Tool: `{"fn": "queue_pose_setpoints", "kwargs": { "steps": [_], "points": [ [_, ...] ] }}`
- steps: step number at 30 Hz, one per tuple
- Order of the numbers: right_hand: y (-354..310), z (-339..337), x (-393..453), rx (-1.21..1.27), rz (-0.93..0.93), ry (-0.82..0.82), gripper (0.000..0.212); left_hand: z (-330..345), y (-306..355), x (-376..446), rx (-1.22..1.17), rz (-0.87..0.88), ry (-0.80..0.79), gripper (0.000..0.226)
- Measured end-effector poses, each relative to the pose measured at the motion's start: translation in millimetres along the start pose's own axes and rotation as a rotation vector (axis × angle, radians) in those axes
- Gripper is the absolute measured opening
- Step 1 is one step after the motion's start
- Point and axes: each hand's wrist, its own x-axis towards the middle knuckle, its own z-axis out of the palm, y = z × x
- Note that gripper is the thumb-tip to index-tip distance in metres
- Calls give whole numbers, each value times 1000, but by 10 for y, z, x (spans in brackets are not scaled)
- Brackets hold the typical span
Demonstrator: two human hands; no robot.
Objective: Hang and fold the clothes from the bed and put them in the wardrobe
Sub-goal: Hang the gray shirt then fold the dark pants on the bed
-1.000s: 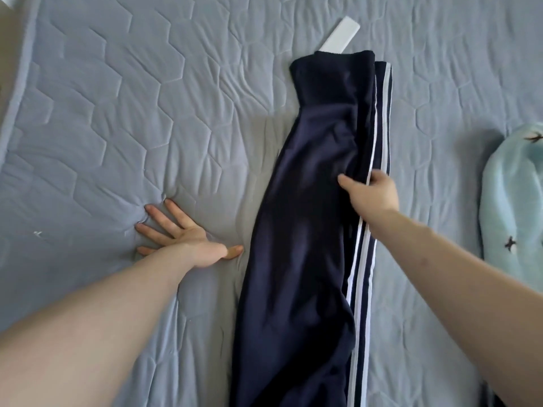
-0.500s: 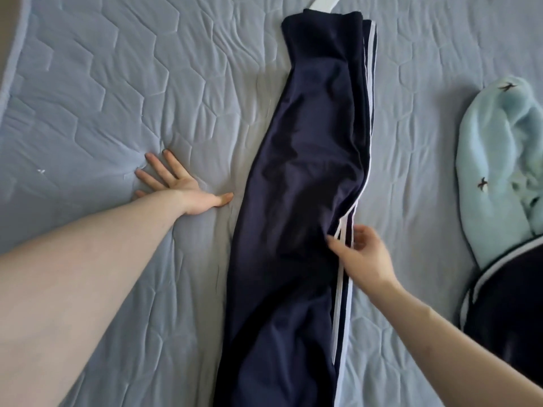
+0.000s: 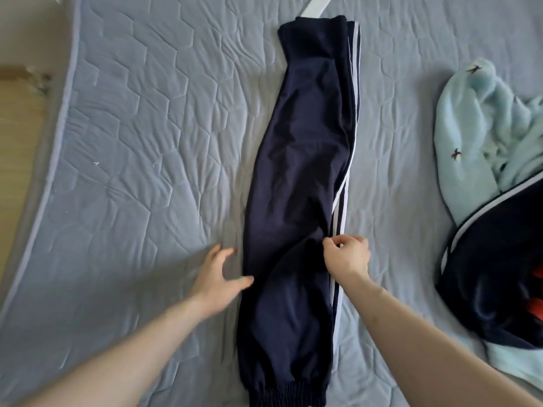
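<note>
Now right hand pinches navy track pants; left hand open beside.

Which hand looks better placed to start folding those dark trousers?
Probably the right hand: it already pinches the striped side seam of the navy trousers near their middle. The left hand is open beside their other edge, fingers spread, gripping nothing, so it seems better suited to steadying.

No legible text or labels anywhere
</note>
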Motion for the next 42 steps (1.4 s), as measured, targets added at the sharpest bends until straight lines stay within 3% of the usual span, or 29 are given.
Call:
{"fn": "queue_pose_setpoints", "kwargs": {
  "steps": [4,6,8,12,14,17,24,28,31,34,37,40,42],
  "points": [
    [7,-109,-125,102,7,178,20,363,-130,-575,-334,-122,-96,41],
    [76,-160,-195,95,2,150,19,467,-220,-815,-378,-200,-183,37],
    [209,-179,-285,73,39,52,25,517,-346,-1003,-285,-259,-234,40],
    [665,-150,-653,-9,203,-237,67,571,-561,-1237,-184,-319,-323,34],
    [944,-112,-890,-120,230,-370,67,616,-596,-1299,-201,-321,-339,31],
    [1320,-6,-1230,-175,250,-517,49,692,-627,-1380,-213,-332,-339,31],
    [1470,72,-1816,90,401,-452,32,713,-631,-1590,-138,-333,-282,37],
    [1415,-32,-2034,42,468,-487,36,565,-575,-1770,-75,-387,-322,34],
    [1278,-149,-2144,101,459,-407,47,393,-458,-1844,-85,-367,-256,31],
    [1023,-293,-2176,165,409,-299,62,175,-218,-1865,-158,-297,-154,37],
    [706,-455,-2093,333,405,-281,65,-88,75,-1795,-245,-207,-114,26],
    [338,-630,-1907,508,420,-326,59,-294,383,-1588,-386,-126,-81,11],
    [114,-741,-1714,543,400,-364,44,-385,620,-1377,-548,-127,-89,22]
  ]
}}
